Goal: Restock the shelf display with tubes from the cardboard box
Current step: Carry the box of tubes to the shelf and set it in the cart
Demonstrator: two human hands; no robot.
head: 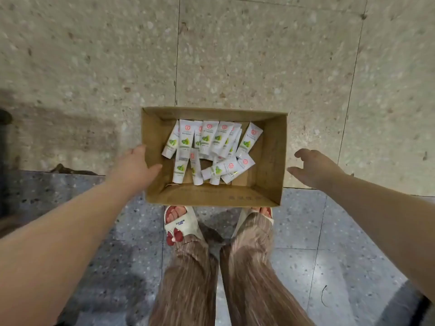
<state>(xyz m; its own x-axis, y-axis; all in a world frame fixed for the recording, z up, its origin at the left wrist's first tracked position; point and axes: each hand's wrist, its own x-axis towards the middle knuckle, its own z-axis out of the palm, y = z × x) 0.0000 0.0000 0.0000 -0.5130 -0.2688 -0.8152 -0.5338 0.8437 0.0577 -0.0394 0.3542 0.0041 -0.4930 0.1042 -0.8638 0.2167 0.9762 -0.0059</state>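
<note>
Held the left fingers point(137, 149) loose and spread, thumb over the rim of the cardboard box point(273, 149), the rest outside its left wall; clamped nothing, as far as could be made out. Held the right fingers point(303, 153) loosely curled and empty, just beside the right wall, not touching it. Bracketed the box between left hand point(137, 164) and right hand point(315, 167) on a speckled floor point(235, 55), just ahead of sandalled feet point(175, 216). Showed the tubes point(207, 142) all inside, loose and overlapping, most toward the far wall. Looked likely to tip the box and slide the tubes into one corner if lifted by the left wall alone. Looked likely to buckle the thin cardboard under a one-sided pinch, or to spill tubes over the open top if raised fast. Showed no shelf display anywhere. Left unreadable the blurred tube labels, uncountable the tubes buried under others, and unidentified the dark shape point(3, 118) cut off at the left edge.
</note>
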